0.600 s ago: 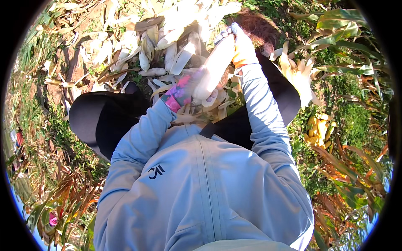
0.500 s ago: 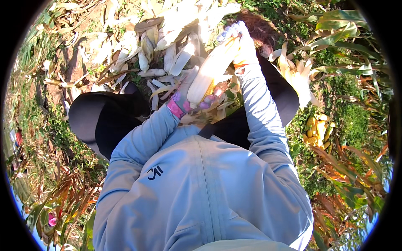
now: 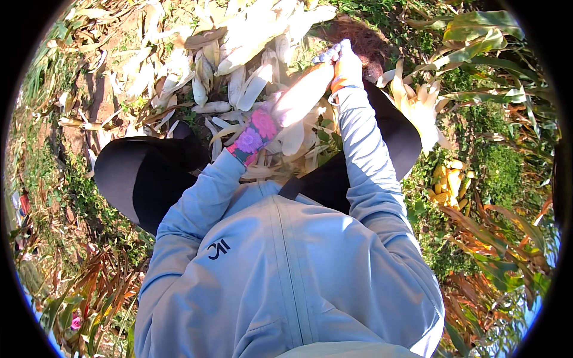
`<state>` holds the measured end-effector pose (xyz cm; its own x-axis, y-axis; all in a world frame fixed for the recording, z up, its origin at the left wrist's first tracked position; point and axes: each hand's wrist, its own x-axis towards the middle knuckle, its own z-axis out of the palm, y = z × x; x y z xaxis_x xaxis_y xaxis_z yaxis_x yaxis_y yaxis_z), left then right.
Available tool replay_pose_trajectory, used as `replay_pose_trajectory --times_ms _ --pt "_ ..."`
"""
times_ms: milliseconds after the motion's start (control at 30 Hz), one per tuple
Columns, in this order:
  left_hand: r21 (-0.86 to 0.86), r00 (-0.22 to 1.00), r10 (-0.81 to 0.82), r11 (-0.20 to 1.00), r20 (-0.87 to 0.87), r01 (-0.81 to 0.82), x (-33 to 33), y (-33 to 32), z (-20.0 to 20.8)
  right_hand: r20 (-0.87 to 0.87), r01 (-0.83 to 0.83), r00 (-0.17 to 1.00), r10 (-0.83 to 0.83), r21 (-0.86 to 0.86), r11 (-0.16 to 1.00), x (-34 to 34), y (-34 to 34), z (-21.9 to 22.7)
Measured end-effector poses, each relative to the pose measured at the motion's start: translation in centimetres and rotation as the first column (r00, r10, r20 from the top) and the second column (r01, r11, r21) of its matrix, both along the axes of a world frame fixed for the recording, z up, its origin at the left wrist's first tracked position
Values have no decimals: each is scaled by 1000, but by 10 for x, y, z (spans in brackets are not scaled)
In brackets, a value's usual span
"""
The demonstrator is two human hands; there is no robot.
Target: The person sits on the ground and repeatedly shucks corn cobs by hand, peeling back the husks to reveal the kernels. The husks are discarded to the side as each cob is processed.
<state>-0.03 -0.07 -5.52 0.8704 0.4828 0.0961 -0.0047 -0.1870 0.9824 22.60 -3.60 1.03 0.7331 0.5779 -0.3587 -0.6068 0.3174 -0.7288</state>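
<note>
An ear of corn (image 3: 303, 96) in pale husk slants between my two hands in front of my chest. My left hand (image 3: 262, 127), in a floral-patterned glove, is wrapped round its lower end, back of the hand uppermost. At the upper end my right hand (image 3: 346, 64), also gloved, is closed with its fingers together. Bright sun washes out part of the ear, and none of its kernels show. Loose pale husk leaves (image 3: 292, 141) hang or lie just below the ear, between my legs.
Several husk-covered ears and dry husks (image 3: 239, 59) are heaped ahead. Yellow husked corn (image 3: 452, 184) lies in a small pile at the right, below a spread of opened husk (image 3: 415, 107). Corn plants (image 3: 489, 59) stand along the right edge. My dark-clad knees (image 3: 143, 173) flank the work.
My left hand has turned over and moved up onto the ear's lower end. The yellow kernels seen there before are now out of sight. My right hand keeps its hold, slightly lower.
</note>
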Motion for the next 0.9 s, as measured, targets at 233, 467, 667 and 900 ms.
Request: replay_pose_trajectory --times_ms 233,467,667,900 --pt "23 999 50 998 -12 -50 -2 -5 9 674 271 733 -92 -165 948 -9 9 9" --pt "-146 1000 19 989 -20 -21 -2 -14 25 974 393 225 35 -124 911 -19 2 23" --pt "48 973 210 975 92 -215 6 9 32 -14 -374 890 456 548 748 -70 -30 66" --pt "-15 942 287 957 173 -289 -2 38 13 -2 -213 956 293 681 701 -25 -66 110"
